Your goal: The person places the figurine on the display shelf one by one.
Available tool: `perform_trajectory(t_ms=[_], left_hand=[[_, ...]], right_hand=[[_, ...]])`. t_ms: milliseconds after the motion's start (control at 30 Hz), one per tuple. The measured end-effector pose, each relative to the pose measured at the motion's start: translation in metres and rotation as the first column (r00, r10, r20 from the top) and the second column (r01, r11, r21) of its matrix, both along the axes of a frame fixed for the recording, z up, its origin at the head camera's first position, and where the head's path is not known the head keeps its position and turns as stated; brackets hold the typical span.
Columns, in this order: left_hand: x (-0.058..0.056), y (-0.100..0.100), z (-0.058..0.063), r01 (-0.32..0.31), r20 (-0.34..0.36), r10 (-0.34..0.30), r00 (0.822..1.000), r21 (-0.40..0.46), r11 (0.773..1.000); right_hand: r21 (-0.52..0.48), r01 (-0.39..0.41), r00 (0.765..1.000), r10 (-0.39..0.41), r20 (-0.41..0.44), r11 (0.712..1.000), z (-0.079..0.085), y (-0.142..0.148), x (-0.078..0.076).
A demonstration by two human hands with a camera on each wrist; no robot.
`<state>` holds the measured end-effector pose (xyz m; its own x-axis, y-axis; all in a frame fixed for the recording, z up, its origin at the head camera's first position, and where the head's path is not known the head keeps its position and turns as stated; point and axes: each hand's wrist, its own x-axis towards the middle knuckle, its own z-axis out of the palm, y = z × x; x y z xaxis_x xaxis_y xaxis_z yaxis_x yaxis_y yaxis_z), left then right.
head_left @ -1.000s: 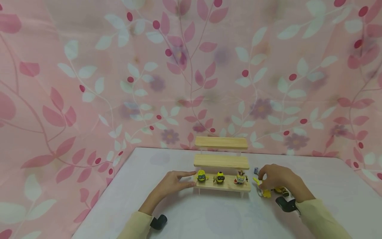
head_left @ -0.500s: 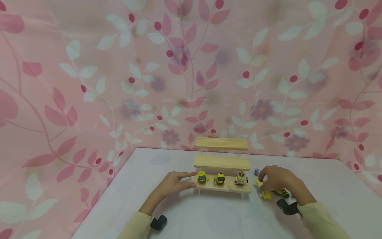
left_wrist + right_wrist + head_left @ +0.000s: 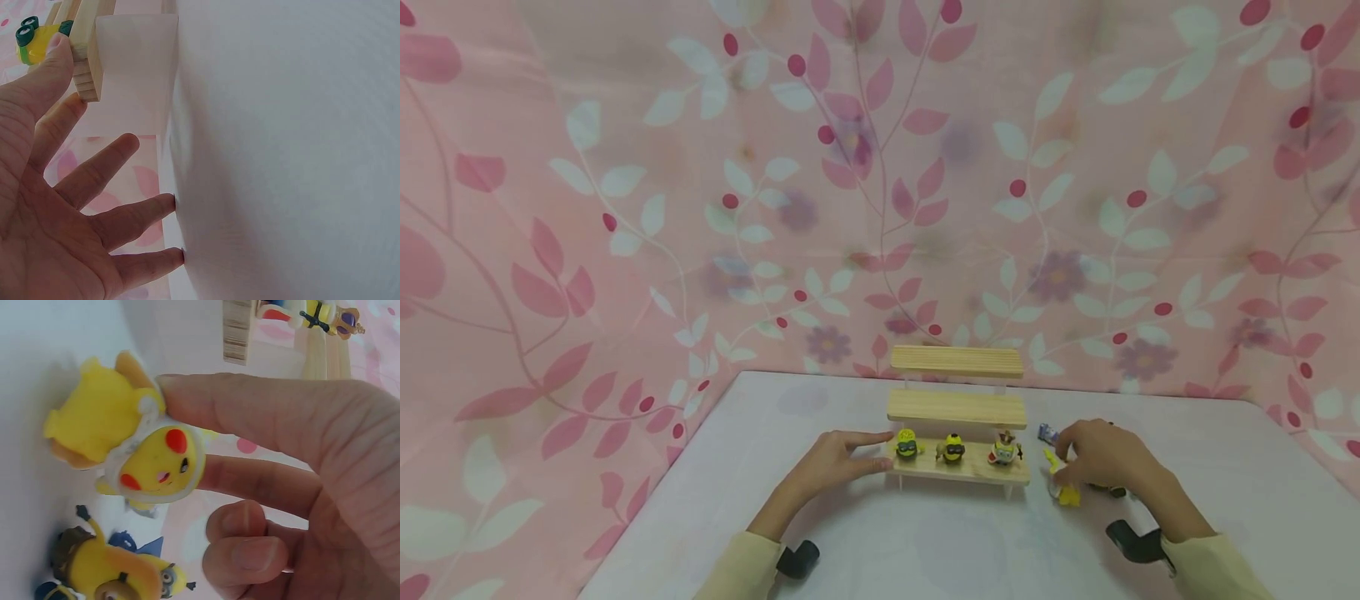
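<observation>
A three-tier wooden display shelf (image 3: 957, 408) stands on the table. My left hand (image 3: 831, 460) pinches the left end of its lowest plank between thumb and index finger, the other fingers spread. My right hand (image 3: 1108, 457), to the right of the shelf, pinches a Pikachu figurine (image 3: 159, 459) in a white hood between thumb and index finger; its yellow feet point at the table. Three small figurines line the lowest plank: a yellow one with green goggles (image 3: 907, 447), a dark-goggled one (image 3: 953, 450) and a crowned one (image 3: 1003, 451).
A yellow minion figurine (image 3: 106, 562) lies close to the Pikachu, partly hidden under my right hand in the head view. Behind that hand lies a small blue-and-white figurine (image 3: 1047, 433). A pink floral cloth (image 3: 955, 208) hangs behind the table (image 3: 925, 542).
My right hand has shifted slightly right and toward me, and the Pikachu figurine has moved a little with it. My left hand keeps its place on the shelf.
</observation>
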<state>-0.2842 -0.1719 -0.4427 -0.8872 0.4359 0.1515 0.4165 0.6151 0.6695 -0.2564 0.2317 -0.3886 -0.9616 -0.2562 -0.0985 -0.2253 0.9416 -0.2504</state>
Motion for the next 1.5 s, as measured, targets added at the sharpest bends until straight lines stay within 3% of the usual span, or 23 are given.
perform_trajectory(t_ms=[433, 967, 1133, 1500], left_hand=[[0.000, 0.000, 0.000, -0.001, -0.019, 0.001, 1.000, -0.008, 1.000], [0.000, -0.001, -0.001, 0.018, -0.024, -0.018, 1.000, 0.002, 1.000], [0.000, -0.001, -0.002, 0.025, -0.027, -0.025, 0.999, -0.001, 1.000], [0.000, -0.001, -0.002, 0.017, -0.031, -0.017, 0.999, 0.004, 1.000]], right_hand=[[-0.012, 0.034, 0.987, -0.035, -0.157, 0.999, -0.008, 0.002, 0.016], [-0.006, 0.044, 0.930, -0.043, -0.366, 0.999, 0.006, 0.004, 0.030], [-0.032, 0.049, 0.889, -0.058, -0.455, 0.998, 0.015, -0.002, 0.034], [-0.113, -0.017, 0.763, -0.060, -0.644, 0.993, 0.037, -0.021, 0.036]])
